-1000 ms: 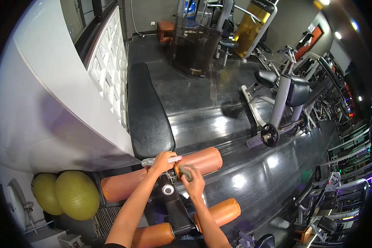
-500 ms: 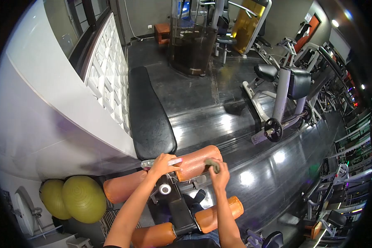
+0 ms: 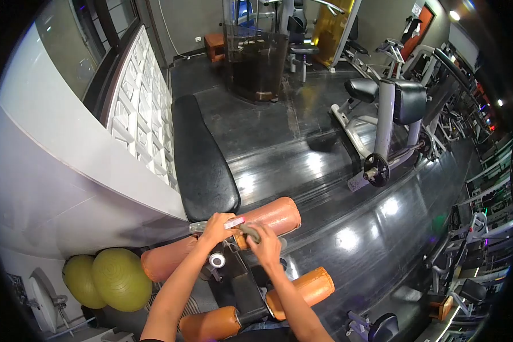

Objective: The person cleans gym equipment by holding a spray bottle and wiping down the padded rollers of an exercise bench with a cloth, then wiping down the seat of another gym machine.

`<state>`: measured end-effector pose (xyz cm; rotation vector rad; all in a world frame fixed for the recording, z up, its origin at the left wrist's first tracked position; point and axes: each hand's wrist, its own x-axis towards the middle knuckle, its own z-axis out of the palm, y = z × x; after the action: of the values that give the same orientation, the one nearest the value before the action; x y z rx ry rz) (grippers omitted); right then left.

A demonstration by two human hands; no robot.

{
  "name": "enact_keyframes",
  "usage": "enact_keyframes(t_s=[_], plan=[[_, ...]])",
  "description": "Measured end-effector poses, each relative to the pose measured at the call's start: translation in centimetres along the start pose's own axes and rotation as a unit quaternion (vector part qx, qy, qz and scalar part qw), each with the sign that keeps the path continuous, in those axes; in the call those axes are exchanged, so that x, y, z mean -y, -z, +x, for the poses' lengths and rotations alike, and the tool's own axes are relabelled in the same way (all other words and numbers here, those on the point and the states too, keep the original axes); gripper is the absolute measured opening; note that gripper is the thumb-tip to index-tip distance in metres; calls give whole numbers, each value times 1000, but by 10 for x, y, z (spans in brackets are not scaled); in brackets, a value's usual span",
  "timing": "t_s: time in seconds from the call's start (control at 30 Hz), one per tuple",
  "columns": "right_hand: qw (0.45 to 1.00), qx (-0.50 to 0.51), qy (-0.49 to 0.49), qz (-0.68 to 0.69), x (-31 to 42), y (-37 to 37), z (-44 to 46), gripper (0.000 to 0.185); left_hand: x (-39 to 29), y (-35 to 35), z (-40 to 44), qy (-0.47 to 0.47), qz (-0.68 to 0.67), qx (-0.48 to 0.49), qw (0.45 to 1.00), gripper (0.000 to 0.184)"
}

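My left hand (image 3: 215,229) is closed around a clear bottle (image 3: 198,227) with a whitish and pink end, held above the joint between the upper rollers. Close to its right, my right hand (image 3: 265,246) grips a grey-green cloth (image 3: 249,232) at the inner end of the upper right orange roller (image 3: 275,216). The upper left roller (image 3: 168,259) lies beyond my left forearm. Below are the lower left roller (image 3: 211,325) and the lower right roller (image 3: 303,292), joined by a dark frame (image 3: 245,293).
A long black padded bench (image 3: 202,159) extends ahead, beside a white curved wall (image 3: 97,176). Two green exercise balls (image 3: 121,279) sit at the lower left. A grey machine with black pads (image 3: 410,102) stands on the right, with more gym equipment behind it.
My right hand and the cloth went out to the roller's right end, then came back left to its inner end. My left hand still holds the bottle. The view has shifted slightly.
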<state>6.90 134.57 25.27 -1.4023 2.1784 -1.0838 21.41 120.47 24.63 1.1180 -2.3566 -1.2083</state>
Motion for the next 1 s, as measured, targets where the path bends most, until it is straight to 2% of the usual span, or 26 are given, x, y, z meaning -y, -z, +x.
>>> enact_keyframes(t_s=[0.1,0.13,0.17,0.2,0.27,0.4,0.47,0.5,0.53,0.6,0.73,0.8,0.87,1.0], plan=[[998,-9,-54,-35,-31,27,15,35,-17,9,-3,25,26,18,999,45],[996,-54,-43,-54,-41,39,23,35,-16,7,-2,24,27,18,999,45],[994,-96,-30,-51,-51,51,30,34,-12,3,-3,7,44,-3,999,46],[991,-109,-75,-25,-55,62,37,32,-9,1,-2,-11,62,-24,998,46],[983,-134,-128,-8,-61,73,49,29,-10,1,-1,2,68,-11,998,44],[974,-166,-148,31,-55,60,57,28,-19,8,6,35,70,23,997,39],[982,-134,-132,22,-44,48,50,28,-17,9,10,43,69,35,996,38],[986,-160,-37,8,-48,36,44,29,-16,9,11,50,65,45,996,37],[993,-102,-63,-9,-30,38,36,30,-18,9,12,51,67,48,995,37],[995,-5,-91,41,-20,25,20,32,-21,9,13,64,89,59,992,38],[997,4,-28,67,-23,26,10,38,-28,10,12,48,125,49,990,39],[1000,23,8,-13,-36,43,17,39,-32,12,11,60,129,57,988,39],[997,-44,25,-56,-54,59,29,40,-26,11,9,56,127,60,988,40],[997,-72,-25,-25,-77,91,54,30,-25,10,9,50,118,54,990,40]])
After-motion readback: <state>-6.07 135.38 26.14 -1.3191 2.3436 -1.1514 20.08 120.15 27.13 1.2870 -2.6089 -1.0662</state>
